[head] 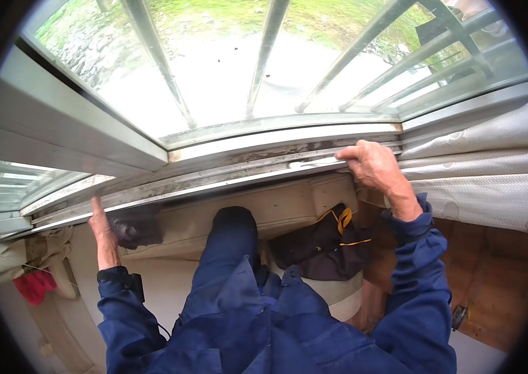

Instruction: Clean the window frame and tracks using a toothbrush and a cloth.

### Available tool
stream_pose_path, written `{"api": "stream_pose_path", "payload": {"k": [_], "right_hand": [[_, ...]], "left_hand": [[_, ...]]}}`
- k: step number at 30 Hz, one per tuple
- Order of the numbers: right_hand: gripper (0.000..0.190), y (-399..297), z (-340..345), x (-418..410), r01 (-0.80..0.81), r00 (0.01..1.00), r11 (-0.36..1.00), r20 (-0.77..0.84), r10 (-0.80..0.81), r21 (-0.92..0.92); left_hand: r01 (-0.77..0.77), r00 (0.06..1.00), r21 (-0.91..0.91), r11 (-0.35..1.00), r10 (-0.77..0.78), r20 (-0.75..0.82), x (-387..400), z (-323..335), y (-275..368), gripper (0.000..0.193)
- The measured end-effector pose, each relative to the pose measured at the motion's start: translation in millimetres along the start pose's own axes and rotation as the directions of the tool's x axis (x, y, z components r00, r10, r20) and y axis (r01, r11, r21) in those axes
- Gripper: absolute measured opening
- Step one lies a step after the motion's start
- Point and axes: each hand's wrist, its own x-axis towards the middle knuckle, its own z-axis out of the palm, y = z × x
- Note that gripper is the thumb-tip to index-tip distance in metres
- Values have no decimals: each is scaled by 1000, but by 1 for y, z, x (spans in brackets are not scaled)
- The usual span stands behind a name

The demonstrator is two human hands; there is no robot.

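Note:
My right hand [372, 164] grips the end of a slim white brush or similar tool [315, 163], whose far end points left along the dirty sliding-window track [226, 169]. Dark grime marks the grooves of the track. At the left, my left hand [101, 223] rests against the inner edge of the sill, its thumb up near the rail and nothing visible in it. A dark purple cloth or fluffy item [133, 226] lies just beside this hand, partly blurred. Whether the left fingers curl under the edge is hidden.
Metal bars [264, 61] stand outside the window. A pale curtain [479, 191] hangs at the right. Below the sill is a beige sofa [250, 201], with a dark bag with yellow straps [320, 248] near my knee. A red cloth [35, 286] lies at lower left.

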Motion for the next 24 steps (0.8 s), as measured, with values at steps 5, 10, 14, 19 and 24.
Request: {"api": "stream_pose_path", "payload": {"k": [5, 10, 14, 19, 24], "right_hand": [[18, 47, -18, -18, -90, 993, 993, -77, 85, -73], [14, 19, -15, -23, 19, 985, 999, -170, -14, 28], [18, 2, 14, -6, 170, 965, 985, -206, -160, 31], [14, 47, 0, -24, 1, 979, 1000, -205, 1, 8], [17, 53, -29, -52, -181, 969, 983, -166, 182, 26]], "left_hand": [[-5, 1000, -26, 1000, 4, -20, -1, 0, 0, 81], [-4, 1000, -49, 999, 4, 0, -6, 5, 2, 79], [65, 997, -52, 997, -62, 55, -5, 0, 6, 80], [5, 999, -22, 1000, -4, 41, -8, 4, 6, 86], [3, 997, -80, 997, 3, 72, 4, -5, -4, 88]]}}
